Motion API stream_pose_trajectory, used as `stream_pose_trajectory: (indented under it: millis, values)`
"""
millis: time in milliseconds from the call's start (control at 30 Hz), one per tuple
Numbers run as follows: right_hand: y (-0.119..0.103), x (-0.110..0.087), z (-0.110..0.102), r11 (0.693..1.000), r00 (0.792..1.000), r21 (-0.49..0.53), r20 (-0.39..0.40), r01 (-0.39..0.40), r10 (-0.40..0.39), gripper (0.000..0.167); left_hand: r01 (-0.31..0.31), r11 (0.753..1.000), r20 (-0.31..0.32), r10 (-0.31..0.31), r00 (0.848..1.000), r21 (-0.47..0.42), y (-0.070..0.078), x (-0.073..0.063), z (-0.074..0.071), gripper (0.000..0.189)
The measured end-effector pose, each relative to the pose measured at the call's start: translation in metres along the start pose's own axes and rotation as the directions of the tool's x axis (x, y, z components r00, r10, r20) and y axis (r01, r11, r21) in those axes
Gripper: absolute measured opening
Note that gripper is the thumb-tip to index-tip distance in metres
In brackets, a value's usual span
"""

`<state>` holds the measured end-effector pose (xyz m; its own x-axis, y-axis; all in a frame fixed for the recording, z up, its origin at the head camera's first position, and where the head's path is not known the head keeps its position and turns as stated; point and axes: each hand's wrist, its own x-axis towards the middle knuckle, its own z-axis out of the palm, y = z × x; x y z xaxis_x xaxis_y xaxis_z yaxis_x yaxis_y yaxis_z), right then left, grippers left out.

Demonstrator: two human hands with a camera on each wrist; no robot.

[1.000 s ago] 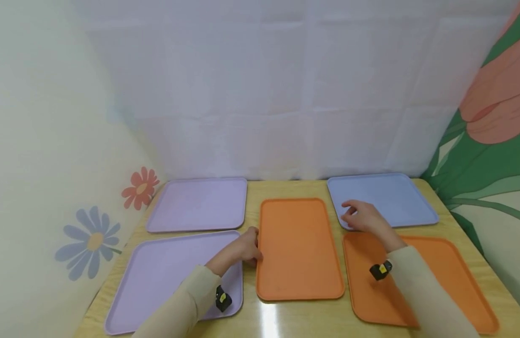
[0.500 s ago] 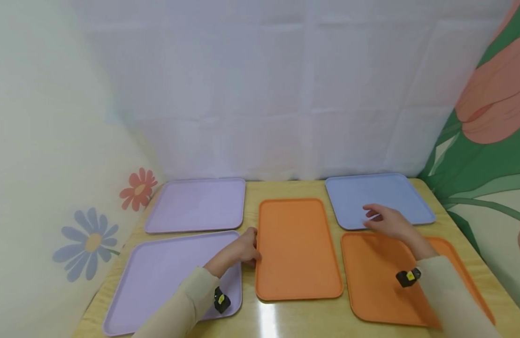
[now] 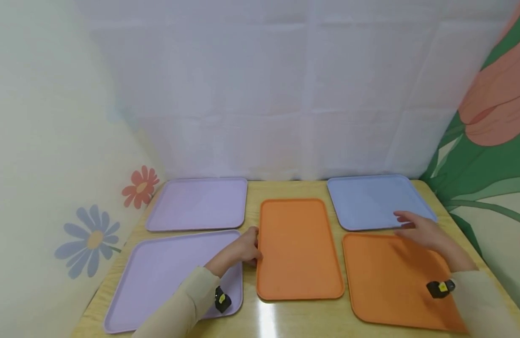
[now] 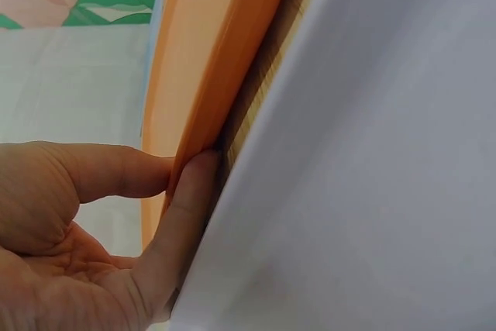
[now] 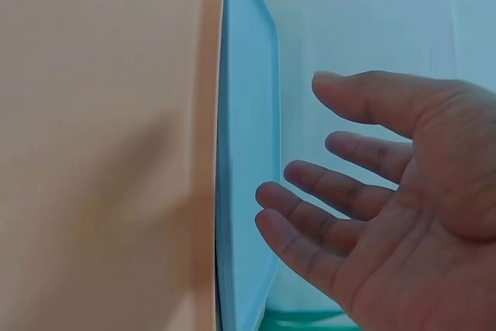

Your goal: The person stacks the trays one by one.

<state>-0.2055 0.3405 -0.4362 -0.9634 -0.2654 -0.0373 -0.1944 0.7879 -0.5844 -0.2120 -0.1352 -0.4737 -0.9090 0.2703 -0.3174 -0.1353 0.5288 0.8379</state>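
Observation:
My left hand [image 3: 244, 246] pinches the left rim of the middle orange tray [image 3: 300, 249], which lies lengthwise on the table. In the left wrist view, the thumb is at the inner side of the orange tray's rim [image 4: 225, 60] and a finger lies along its outer side, close to the edge of a lilac tray [image 4: 372, 160]. Nothing is in my right hand [image 3: 424, 232]; it hovers over the far edge of the right orange tray [image 3: 395, 281], near the blue tray [image 3: 370, 202]. Its fingers are spread and relaxed in the right wrist view.
A near lilac tray [image 3: 167, 277] lies under my left forearm, with a far lilac tray [image 3: 201, 204] behind it. All the trays rest on a wooden table [image 3: 310, 317]. A white cloth [image 3: 264, 94] hangs at the back, and flower-patterned walls flank both sides.
My right hand has moved right, from over the blue tray's left edge to over the far part of the right orange tray, its fingers opening. My left hand stays on the middle orange tray.

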Motion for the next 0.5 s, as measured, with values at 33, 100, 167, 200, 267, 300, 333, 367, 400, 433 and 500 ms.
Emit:
stream_pose_trajectory:
  millis: [33,100,167,200,267,300,333,367,400,433,500]
  values:
    - [0.003,-0.003,-0.002,1.0,1.0,0.0,-0.001,-0.003,0.003,0.057,-0.004,1.0,0.005,0.004,1.0,0.003,0.0,0.0,0.0,0.083]
    - [0.009,-0.008,-0.005,1.0,1.0,-0.001,-0.002,-0.006,0.006,0.058,-0.009,1.0,0.014,0.009,1.0,0.001,0.0,0.001,0.001,0.084]
    - [0.015,-0.013,-0.007,1.0,1.0,-0.005,-0.002,-0.013,0.013,0.059,-0.011,1.0,0.022,0.011,1.0,-0.007,-0.001,0.001,0.001,0.084]
    - [0.019,-0.015,-0.009,1.0,1.0,-0.005,0.001,-0.021,0.021,0.06,-0.01,1.0,0.024,0.01,1.0,-0.011,-0.001,0.001,0.001,0.084]
    - [0.024,-0.019,-0.011,0.999,0.999,-0.009,0.005,-0.035,0.035,0.061,-0.012,1.0,0.028,0.013,1.0,-0.018,-0.001,0.001,0.001,0.085]
    - [0.027,-0.021,-0.012,0.999,0.999,-0.013,0.007,-0.04,0.04,0.061,-0.013,1.0,0.028,0.014,0.999,-0.019,-0.001,0.001,0.001,0.085]
    - [0.029,-0.023,-0.013,0.999,0.999,-0.016,0.011,-0.049,0.049,0.062,-0.014,1.0,0.028,0.015,1.0,-0.021,-0.001,0.001,0.001,0.085]
    - [0.031,-0.025,-0.014,0.998,0.998,-0.016,0.015,-0.058,0.058,0.063,-0.015,1.0,0.029,0.015,0.999,-0.019,-0.001,0.0,0.0,0.086]
    - [0.033,-0.027,-0.015,0.998,0.998,-0.016,0.017,-0.066,0.066,0.064,-0.014,1.0,0.029,0.015,0.999,-0.018,-0.001,0.0,0.0,0.086]
    - [0.035,-0.028,-0.016,0.997,0.997,-0.022,0.016,-0.07,0.071,0.064,-0.016,1.0,0.031,0.016,0.999,-0.014,-0.001,0.0,-0.001,0.086]
    - [0.039,-0.031,-0.017,0.996,0.997,-0.027,0.013,-0.079,0.08,0.066,-0.016,1.0,0.031,0.017,0.999,-0.009,0.0,0.001,-0.001,0.086]
